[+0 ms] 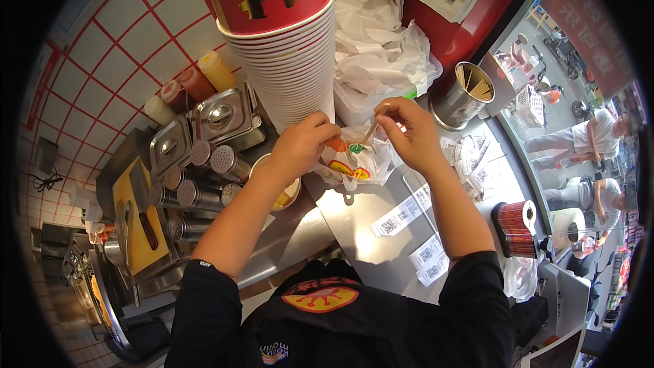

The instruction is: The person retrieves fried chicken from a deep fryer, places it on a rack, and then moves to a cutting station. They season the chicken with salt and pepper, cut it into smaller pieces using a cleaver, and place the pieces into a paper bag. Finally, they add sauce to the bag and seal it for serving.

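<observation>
A white plastic bag (332,176) with red and yellow print lies open before me on the metal counter. Inside it a green item (356,148) and an orange item (337,144) show, too small to name surely. My left hand (305,139) pinches the bag's left rim, its fingertips beside the orange item. My right hand (407,130) grips a thin wooden stick (371,132) near its upper end; the stick slants down into the bag. The stick's lower tip is hard to make out.
Tall stacked paper buckets (286,71) stand behind the bag. A metal canister (461,97) holds wooden sticks at right, near loose printed slips (475,163). Shaker tins (194,193), lidded steel pans (220,115) and sauce bottles (195,84) are left. A knife (144,204) lies on a yellow board (122,189).
</observation>
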Available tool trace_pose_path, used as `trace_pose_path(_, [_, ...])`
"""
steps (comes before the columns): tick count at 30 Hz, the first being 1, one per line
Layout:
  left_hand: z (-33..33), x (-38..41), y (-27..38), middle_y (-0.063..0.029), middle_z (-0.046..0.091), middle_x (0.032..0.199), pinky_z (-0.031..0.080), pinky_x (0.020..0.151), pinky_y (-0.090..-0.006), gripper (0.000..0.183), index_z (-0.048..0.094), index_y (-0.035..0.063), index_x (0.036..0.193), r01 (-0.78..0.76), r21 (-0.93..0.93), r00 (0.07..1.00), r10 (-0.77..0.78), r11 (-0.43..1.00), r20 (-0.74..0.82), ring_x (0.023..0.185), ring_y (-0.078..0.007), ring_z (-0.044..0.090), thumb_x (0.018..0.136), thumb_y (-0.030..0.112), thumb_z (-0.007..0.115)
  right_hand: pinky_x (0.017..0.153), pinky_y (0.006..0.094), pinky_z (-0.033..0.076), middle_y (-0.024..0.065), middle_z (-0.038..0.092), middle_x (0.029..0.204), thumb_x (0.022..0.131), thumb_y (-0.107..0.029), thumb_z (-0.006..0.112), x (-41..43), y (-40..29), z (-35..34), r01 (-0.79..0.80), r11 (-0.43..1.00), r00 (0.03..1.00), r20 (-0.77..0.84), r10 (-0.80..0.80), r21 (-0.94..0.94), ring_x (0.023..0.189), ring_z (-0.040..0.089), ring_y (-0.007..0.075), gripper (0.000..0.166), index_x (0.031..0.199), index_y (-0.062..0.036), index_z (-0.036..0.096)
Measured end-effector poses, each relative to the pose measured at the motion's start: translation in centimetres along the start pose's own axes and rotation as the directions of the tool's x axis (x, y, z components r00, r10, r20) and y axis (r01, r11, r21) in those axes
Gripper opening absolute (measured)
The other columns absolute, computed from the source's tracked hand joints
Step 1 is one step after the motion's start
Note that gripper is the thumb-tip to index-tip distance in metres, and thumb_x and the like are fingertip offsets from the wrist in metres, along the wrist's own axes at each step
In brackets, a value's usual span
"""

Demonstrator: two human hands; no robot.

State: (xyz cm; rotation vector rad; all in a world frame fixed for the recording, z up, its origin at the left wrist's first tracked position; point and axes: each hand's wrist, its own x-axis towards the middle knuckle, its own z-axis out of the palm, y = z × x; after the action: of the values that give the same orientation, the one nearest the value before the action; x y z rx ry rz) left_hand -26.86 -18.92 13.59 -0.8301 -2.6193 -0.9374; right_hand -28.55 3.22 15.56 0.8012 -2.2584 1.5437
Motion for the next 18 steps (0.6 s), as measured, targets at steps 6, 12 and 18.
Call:
trace_pose_path(6, [0.8, -0.4, 0.4, -0.0067, 0.054, 0.083, 0.047, 0.062, -0.0370, 0.022, 0.060, 0.0100, 0.087, 0.067, -0.051, 0.992, -0.072, 0.996, -0.101, 0.073, -0.0285, 0.058, 0.070, -0.004, 0.056, 0.072, 0.0278, 0.046, 0.0068, 0.060, 0.079, 0.075, -0.002, 0.064, 0.1, 1.4, 2.3, 0.039, 0.979, 0.998, -0.046, -0.049, -0.200, 0.073, 0.058, 0.0179, 0.032, 0.107, -0.0071, 0.059])
trace_pose_path(12, [1.7, 0.3, 1.0, -0.0067, 0.055, 0.084, 0.046, 0.064, -0.0354, 0.016, 0.059, 0.0090, 0.087, 0.155, 0.026, 0.980, -0.150, 0.988, -0.134, 0.076, -0.0295, 0.057, 0.074, 0.000, 0.056, 0.070, 0.0334, 0.045, 0.0101, 0.057, 0.093, 0.077, -0.011, 0.063, -0.6, 3.2, 2.1, 0.337, 0.822, 0.940, 0.116, -0.320, -0.459, 0.075, 0.055, 0.0264, 0.026, 0.103, -0.0102, 0.062])
trace_pose_path(18, [1.8, 0.8, 0.9, -0.0087, 0.055, 0.084, 0.048, 0.064, -0.0391, 0.018, 0.061, 0.0098, 0.087, 0.183, 0.105, 0.977, -0.169, 0.978, -0.128, 0.074, -0.0317, 0.059, 0.073, 0.003, 0.054, 0.073, 0.0328, 0.044, 0.0104, 0.055, 0.094, 0.082, -0.031, 0.060, -5.3, 3.4, -1.9, -0.536, 0.817, 0.825, -0.338, 0.453, -0.214, 0.080, 0.055, 0.0226, 0.048, 0.120, -0.0045, 0.048])
